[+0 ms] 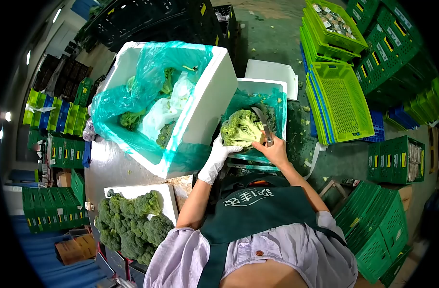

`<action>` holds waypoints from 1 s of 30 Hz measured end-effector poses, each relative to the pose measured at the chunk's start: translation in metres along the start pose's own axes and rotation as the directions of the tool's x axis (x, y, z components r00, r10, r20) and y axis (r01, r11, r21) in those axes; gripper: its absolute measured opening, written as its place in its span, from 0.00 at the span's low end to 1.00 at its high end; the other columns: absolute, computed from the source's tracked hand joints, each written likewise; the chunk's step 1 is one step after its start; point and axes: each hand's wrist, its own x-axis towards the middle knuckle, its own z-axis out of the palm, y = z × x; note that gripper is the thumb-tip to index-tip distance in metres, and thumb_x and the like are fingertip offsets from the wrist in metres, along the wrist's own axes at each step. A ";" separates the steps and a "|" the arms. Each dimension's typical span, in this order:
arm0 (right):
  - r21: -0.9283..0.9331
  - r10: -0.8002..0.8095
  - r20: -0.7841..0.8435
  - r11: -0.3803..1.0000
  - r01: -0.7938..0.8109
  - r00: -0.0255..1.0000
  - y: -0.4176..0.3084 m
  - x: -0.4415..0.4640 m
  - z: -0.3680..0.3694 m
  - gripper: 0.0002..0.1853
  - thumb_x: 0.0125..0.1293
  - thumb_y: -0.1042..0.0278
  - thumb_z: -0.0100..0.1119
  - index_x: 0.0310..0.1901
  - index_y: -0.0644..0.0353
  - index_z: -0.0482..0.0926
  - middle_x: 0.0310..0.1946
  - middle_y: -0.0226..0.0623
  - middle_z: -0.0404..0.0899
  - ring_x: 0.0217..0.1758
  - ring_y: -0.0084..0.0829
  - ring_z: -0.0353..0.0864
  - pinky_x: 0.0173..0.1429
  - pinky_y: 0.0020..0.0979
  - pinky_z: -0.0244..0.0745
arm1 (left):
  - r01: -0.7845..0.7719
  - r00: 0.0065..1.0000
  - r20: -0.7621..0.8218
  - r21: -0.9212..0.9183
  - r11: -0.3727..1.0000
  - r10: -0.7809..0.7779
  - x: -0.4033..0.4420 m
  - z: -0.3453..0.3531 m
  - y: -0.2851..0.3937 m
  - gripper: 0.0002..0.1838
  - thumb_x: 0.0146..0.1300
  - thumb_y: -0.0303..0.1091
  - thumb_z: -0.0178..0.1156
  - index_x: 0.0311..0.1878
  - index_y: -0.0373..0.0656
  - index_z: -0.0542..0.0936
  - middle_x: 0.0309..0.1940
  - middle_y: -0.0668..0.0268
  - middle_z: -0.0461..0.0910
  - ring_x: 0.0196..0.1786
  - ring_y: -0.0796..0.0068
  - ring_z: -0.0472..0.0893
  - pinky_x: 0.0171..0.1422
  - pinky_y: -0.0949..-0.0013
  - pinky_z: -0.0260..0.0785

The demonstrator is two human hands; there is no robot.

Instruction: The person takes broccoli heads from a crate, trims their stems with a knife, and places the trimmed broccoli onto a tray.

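A broccoli head [241,128], its cut stems facing up, is held over a white foam box [262,85] lined with green plastic. My left hand [219,154], in a white glove, grips it from the lower left. My bare right hand [273,149] is closed round the handle of a curved knife [264,120], its fingertips against the broccoli's right side; the blade lies over the far right edge of the head. Beyond my left hand, a larger tilted foam box [207,96] with green plastic lining [109,111] holds more broccoli [132,120].
Several broccoli heads [133,221] sit on a white foam lid [169,200] on the metal table [102,165]. Yellow-green crates [342,103] stand right of the small box, with dark green crates [373,230] at the lower right. Black crates [157,21] stand beyond the large box.
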 end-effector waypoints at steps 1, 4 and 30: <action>-0.001 0.000 0.002 1.000 0.000 1.000 0.000 -0.001 -0.003 0.27 0.49 0.54 0.74 0.44 0.66 0.80 0.17 0.31 0.73 0.18 0.19 0.67 0.26 0.26 0.66 | 0.000 1.000 -0.002 -0.001 1.000 0.000 -0.001 0.000 0.001 0.32 0.51 0.26 0.67 0.61 0.37 0.68 0.50 0.62 0.78 0.50 0.72 0.78 0.57 0.69 0.70; -0.024 -0.084 0.050 0.996 0.086 0.995 -0.010 -0.004 -0.019 0.28 0.51 0.54 0.73 0.47 0.66 0.79 0.22 0.36 0.79 0.19 0.20 0.70 0.27 0.27 0.69 | 0.124 0.991 -0.032 -0.181 0.976 -0.132 -0.003 0.001 0.004 0.25 0.54 0.25 0.60 0.57 0.36 0.72 0.48 0.61 0.79 0.48 0.71 0.79 0.56 0.69 0.70; -0.452 0.104 0.046 0.889 -0.072 0.993 0.028 0.005 -0.044 0.08 0.58 0.67 0.62 0.37 0.61 0.80 0.26 0.47 0.81 0.30 0.47 0.82 0.35 0.40 0.77 | 0.083 0.971 -0.157 -0.493 0.866 -0.182 -0.007 -0.011 -0.027 0.26 0.48 0.31 0.55 0.53 0.29 0.73 0.48 0.51 0.79 0.50 0.56 0.79 0.60 0.56 0.69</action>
